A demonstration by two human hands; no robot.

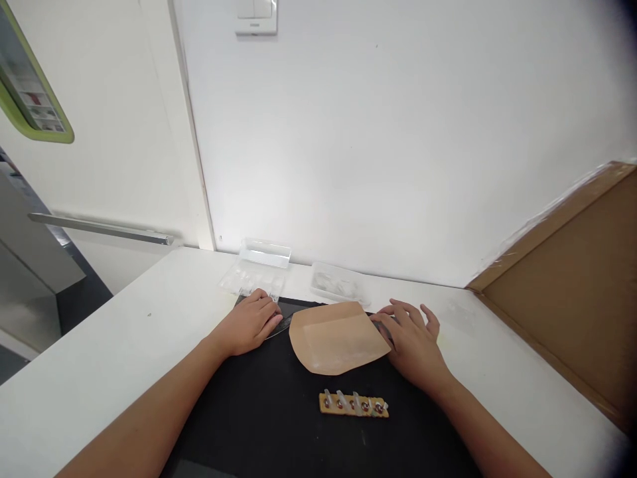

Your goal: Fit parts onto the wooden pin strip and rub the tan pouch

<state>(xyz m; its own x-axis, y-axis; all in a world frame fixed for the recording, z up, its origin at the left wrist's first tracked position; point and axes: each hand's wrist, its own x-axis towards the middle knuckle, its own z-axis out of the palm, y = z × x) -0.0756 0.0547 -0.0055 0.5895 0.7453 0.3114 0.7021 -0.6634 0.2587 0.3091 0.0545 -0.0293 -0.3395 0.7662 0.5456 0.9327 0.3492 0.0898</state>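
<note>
My left hand (253, 322) rests palm down at the far left corner of a black mat (269, 398), its thumb a little apart. Beside that thumb lies something dark grey with a thin pale curved edge, too unclear to name. My right hand (413, 342) is spread at the mat's far right side, fingertips over another dark grey patch and beside a brown paper piece (338, 338). The paper lies between my hands, with a paler area in its middle. Nearer to me sits a small yellowish strip (353, 405) bearing several shiny reddish-brown round pieces and translucent tabs.
An opened clear plastic case (263, 253) and a shallow clear tray (338, 282) with translucent pieces stand by the wall behind the mat. The white table (119, 385) extends on both sides. A brown board (572, 285) rises at right; a metal bar (109, 229) is at left.
</note>
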